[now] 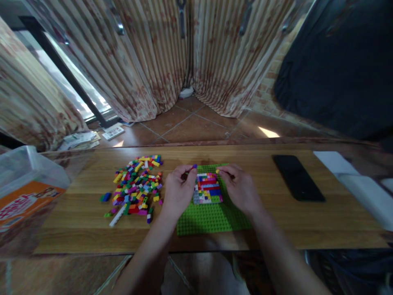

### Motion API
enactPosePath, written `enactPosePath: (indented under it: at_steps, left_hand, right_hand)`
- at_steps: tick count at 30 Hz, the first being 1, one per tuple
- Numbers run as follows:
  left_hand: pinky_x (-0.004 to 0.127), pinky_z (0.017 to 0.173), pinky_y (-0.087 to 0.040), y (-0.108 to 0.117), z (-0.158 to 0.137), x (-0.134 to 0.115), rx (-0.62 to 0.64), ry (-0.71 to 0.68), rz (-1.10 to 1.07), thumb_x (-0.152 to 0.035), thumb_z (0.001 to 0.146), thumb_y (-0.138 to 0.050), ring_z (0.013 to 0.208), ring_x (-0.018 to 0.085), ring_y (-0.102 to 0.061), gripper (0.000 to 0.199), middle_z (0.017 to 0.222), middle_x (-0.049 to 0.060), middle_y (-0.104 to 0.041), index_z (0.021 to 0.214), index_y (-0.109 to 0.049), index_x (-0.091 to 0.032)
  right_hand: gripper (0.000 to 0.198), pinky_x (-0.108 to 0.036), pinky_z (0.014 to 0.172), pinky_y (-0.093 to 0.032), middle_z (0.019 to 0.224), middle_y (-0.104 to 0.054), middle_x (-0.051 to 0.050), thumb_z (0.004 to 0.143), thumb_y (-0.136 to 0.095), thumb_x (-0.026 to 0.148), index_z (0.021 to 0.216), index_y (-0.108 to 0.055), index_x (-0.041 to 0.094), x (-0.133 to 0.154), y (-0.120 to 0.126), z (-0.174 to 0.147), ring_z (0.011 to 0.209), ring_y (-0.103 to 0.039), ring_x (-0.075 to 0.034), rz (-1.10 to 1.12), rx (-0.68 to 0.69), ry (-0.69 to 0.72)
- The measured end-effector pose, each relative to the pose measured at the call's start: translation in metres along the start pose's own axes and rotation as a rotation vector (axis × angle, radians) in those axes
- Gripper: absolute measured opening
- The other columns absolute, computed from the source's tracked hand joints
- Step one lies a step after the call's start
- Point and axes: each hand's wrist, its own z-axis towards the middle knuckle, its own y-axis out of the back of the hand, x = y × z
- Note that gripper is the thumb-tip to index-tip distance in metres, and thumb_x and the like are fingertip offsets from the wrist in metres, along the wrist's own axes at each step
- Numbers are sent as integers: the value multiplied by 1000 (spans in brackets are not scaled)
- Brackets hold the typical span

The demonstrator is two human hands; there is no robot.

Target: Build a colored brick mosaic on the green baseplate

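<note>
A green baseplate (pixel 202 221) lies on the wooden table, with a block of many-coloured toy bricks (pixel 208 188) built up on its middle. My left hand (pixel 180 188) is over the plate's left side, thumb and forefinger closed on a small purple-blue brick (pixel 194 166). Across the build, my right hand (pixel 240 186) pinches a small yellow brick (pixel 217 171) near the far edge of the plate. Both hands hide parts of the plate's sides. To the left of my left hand spreads a pile of loose bricks (pixel 138 186) in mixed colours.
A dark phone (pixel 297 178) lies on the table (pixel 264 229) to the right, with white paper (pixel 365 184) beyond it. At the far left stands a clear plastic tub (pixel 27 168) with an orange label. A white stick-like piece (pixel 118 216) lies by the pile.
</note>
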Motion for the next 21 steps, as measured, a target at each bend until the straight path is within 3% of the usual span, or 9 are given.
enactPosePath:
  at_steps: [13,21]
  left_hand:
    - [23,61,-49,2,0,6,2,-43,15,-31,84,-59,68,14,-62,22,79,3,-71,89,-73,-15]
    - [24,64,-50,3,-1,11,1,-57,24,-32,84,-59,70,14,-63,23,80,3,-72,90,-74,-15]
  right_hand:
    - [26,-37,84,-50,95,-70,-7,93,-48,24,94,-74,21,-6,-8,3,90,-64,-22,-83,123,108]
    - [26,-35,86,-49,96,-71,-7,93,-48,23,93,-74,21,-4,-5,4,91,-64,-20,-11,165,64]
